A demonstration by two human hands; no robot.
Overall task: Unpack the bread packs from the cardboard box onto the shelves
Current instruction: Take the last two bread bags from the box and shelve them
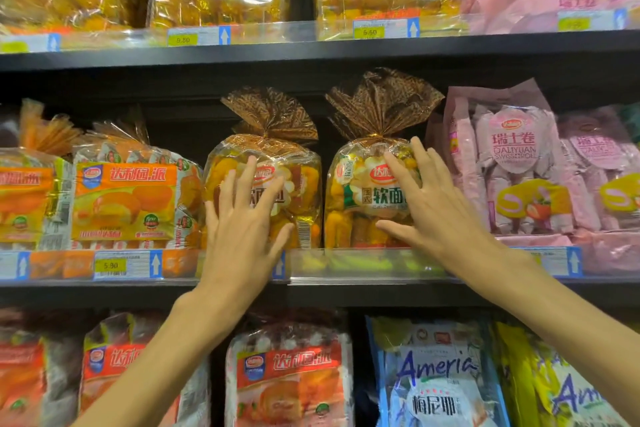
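Two clear bread packs with brown gathered tops stand upright side by side on the middle shelf. My left hand lies flat, fingers spread, against the front of the left bread pack. My right hand presses with spread fingers on the front right of the right bread pack. Neither hand is closed around a pack. The cardboard box is out of view.
Orange pie packs stand left of the two packs and pink Swiss roll packs right of them. The top shelf holds larger yellow bread bags. Below are orange packs and blue bags. Price tags line the shelf edges.
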